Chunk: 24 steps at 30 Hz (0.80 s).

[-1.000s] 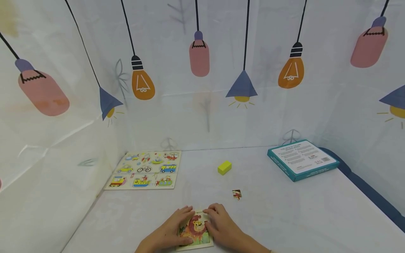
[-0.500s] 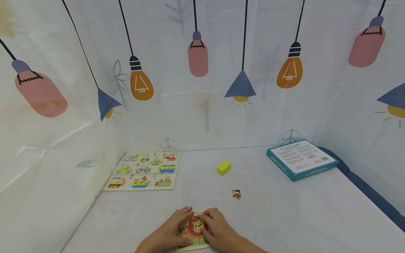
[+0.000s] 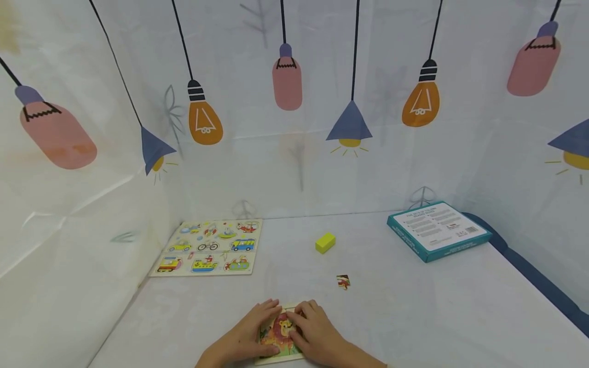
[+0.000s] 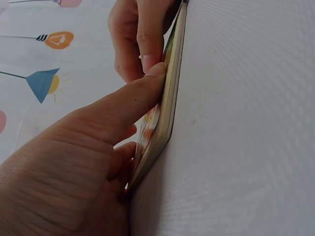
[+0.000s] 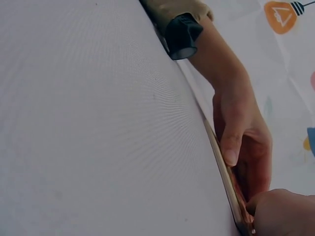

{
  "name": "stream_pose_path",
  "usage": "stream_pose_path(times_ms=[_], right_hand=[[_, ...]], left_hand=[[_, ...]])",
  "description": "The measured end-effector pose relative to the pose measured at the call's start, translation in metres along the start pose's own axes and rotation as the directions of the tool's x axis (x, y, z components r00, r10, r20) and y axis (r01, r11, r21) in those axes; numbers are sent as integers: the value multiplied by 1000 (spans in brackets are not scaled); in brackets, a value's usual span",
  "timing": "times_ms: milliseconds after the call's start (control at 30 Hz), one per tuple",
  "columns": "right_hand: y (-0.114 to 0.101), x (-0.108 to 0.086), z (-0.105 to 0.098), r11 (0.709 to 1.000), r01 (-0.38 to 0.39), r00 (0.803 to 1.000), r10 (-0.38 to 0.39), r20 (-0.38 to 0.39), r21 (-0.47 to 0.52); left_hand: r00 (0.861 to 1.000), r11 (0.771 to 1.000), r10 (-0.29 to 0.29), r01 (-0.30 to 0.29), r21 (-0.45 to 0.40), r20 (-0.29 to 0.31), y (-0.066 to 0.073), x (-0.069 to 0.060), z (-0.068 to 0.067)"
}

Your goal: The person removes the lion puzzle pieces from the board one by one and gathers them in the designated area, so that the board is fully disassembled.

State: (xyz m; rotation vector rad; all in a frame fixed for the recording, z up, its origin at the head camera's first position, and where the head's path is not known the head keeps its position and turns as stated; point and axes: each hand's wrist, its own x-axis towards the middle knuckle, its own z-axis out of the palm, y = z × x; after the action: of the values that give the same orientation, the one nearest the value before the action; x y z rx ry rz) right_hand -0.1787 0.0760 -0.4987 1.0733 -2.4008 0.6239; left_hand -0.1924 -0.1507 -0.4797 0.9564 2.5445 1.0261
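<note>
A small lion puzzle board (image 3: pixel 281 335) lies flat at the near edge of the table, its lion picture partly covered by both hands. The left hand (image 3: pixel 248 335) grips the board's left side, thumb on its lower part and fingers at the upper left edge; in the left wrist view its thumb (image 4: pixel 142 93) presses on the board's face. The right hand (image 3: pixel 319 335) has bent fingers resting on the right part of the picture; whether a piece is between them is hidden. A loose puzzle piece (image 3: pixel 343 281) lies beyond the right hand.
A yellow block (image 3: pixel 325 243) stands farther back. A vehicle puzzle board (image 3: pixel 207 249) lies at the back left, and a teal and white box (image 3: pixel 439 231) at the back right. A patterned curtain (image 3: pixel 253 168) hangs behind the table.
The right hand has moved left from the board's right edge onto the picture, covering more of it. The left hand keeps its hold. The head view has shifted slightly.
</note>
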Motion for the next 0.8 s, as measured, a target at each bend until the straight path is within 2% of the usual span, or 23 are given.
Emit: stream_pose_path(times_ms=[267, 433, 533, 667, 800], right_hand=[[-1, 4, 3, 993, -114, 993, 113, 25, 9], [-1, 8, 3, 991, -135, 991, 135, 28, 17], [0, 12, 0, 988, -149, 986, 147, 74, 29], [1, 19, -7, 977, -205, 967, 192, 167, 61], [1, 23, -9, 958, -267, 949, 243, 201, 106]], left_hand=[[1000, 1000, -5, 5, 11, -4, 2, 1, 0], [1000, 1000, 7, -6, 9, -4, 1, 1, 0], [1000, 1000, 15, -15, 13, -4, -1, 1, -1], [999, 999, 34, -34, 28, -9, -1, 1, 0], [999, 999, 44, -44, 29, -9, 1, 1, -1]])
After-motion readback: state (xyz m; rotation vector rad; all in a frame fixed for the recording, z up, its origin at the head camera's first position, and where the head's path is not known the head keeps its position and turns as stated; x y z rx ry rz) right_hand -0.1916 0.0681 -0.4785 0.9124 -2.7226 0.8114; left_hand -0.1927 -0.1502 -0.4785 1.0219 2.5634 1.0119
